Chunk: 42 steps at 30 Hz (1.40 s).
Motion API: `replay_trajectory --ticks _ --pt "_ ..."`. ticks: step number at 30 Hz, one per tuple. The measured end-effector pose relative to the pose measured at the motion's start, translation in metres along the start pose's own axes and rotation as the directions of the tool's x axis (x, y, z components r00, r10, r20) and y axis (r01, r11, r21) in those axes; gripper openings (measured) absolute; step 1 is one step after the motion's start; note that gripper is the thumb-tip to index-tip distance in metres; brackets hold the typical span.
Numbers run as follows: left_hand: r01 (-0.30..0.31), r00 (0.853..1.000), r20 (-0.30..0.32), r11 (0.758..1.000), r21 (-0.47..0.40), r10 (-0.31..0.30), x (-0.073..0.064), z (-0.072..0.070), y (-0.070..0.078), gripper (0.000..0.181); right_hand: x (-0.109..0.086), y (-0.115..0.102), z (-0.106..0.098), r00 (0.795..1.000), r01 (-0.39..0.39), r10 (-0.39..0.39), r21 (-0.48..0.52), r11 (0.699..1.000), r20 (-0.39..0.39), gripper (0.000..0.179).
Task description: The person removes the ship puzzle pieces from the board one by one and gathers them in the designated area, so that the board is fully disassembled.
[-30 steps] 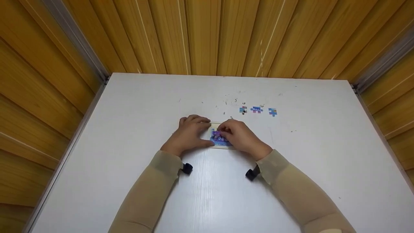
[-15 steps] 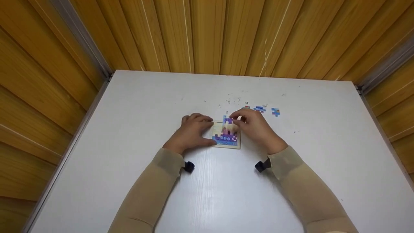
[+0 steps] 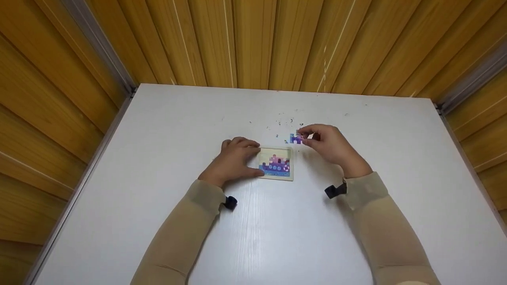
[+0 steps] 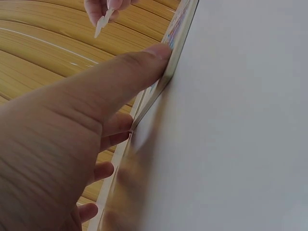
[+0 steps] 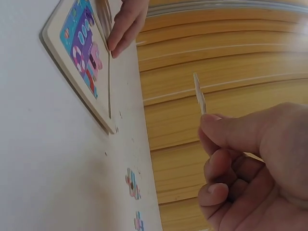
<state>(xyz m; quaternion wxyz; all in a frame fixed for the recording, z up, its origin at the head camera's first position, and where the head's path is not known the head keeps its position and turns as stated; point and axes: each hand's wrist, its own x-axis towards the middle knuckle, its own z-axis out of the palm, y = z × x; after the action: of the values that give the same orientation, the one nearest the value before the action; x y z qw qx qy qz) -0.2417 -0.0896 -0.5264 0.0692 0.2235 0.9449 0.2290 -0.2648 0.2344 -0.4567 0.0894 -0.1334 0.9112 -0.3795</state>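
A small wooden jigsaw puzzle board (image 3: 276,177) with a pink and purple ship picture lies flat on the table. My left hand (image 3: 231,164) holds it at its left side, thumb on the near corner and fingertips at the far corner. My right hand (image 3: 330,144) pinches a purple and blue puzzle piece (image 3: 296,139) between thumb and finger, beyond the board's far right corner. In the right wrist view that piece appears edge-on, raised above the table. The upper part of the board shows bare pale wood.
Loose puzzle pieces (image 5: 132,184) lie on the table in the right wrist view; in the head view my right hand covers them. Small dark crumbs or marks (image 3: 292,120) dot the white table (image 3: 190,114). Wooden panels (image 3: 249,43) stand behind and at both sides.
My right hand has lifted the puzzle piece off the board and carried it away, to the far right. My left hand has stayed on the board's left side.
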Motion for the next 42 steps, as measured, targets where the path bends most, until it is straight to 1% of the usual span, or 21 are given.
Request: replay_trajectory --ticks 5,9,13,16,22,28,35,42 --pt "-0.021 1.0 0.002 1.0 -0.002 0.021 0.0 -0.001 -0.002 0.083 0.005 0.015 -0.007 1.0 0.001 -0.001 -0.007 1.0 -0.011 0.031" --pt "-0.026 1.0 0.007 1.0 -0.005 0.026 0.0 -0.002 -0.002 0.084 0.009 0.025 -0.009 0.999 -0.048 0.049 -0.024 0.999 0.02 0.028" --pt "-0.025 1.0 0.004 1.0 -0.001 0.025 0.001 -0.001 -0.003 0.084 0.012 0.031 -0.008 0.992 -0.109 0.111 -0.046 0.993 0.053 0.027" --pt "-0.023 1.0 0.005 1.0 0.003 0.023 0.0 -0.001 -0.002 0.084 0.014 0.034 -0.005 0.989 -0.129 0.132 -0.051 0.99 0.062 0.028" --pt "-0.024 1.0 0.01 1.0 0.009 0.024 0.0 -0.002 -0.001 0.084 0.016 0.039 0.001 0.989 -0.124 0.128 -0.056 0.991 0.071 0.026" --pt "-0.026 1.0 0.009 1.0 -0.003 0.026 -0.001 -0.003 -0.001 0.082 0.015 0.042 0.007 0.985 -0.137 0.14 -0.036 0.99 0.104 0.026" --pt "-0.029 1.0 0.007 0.999 0.018 0.029 -0.001 -0.003 -0.001 0.082 0.017 0.044 0.01 0.99 -0.11 0.119 -0.119 0.987 0.075 0.023" --pt "-0.032 0.999 0.006 0.999 0.019 0.031 0.0 -0.001 -0.002 0.082 0.017 0.042 0.011 0.986 -0.135 0.144 -0.098 0.986 0.088 0.024"
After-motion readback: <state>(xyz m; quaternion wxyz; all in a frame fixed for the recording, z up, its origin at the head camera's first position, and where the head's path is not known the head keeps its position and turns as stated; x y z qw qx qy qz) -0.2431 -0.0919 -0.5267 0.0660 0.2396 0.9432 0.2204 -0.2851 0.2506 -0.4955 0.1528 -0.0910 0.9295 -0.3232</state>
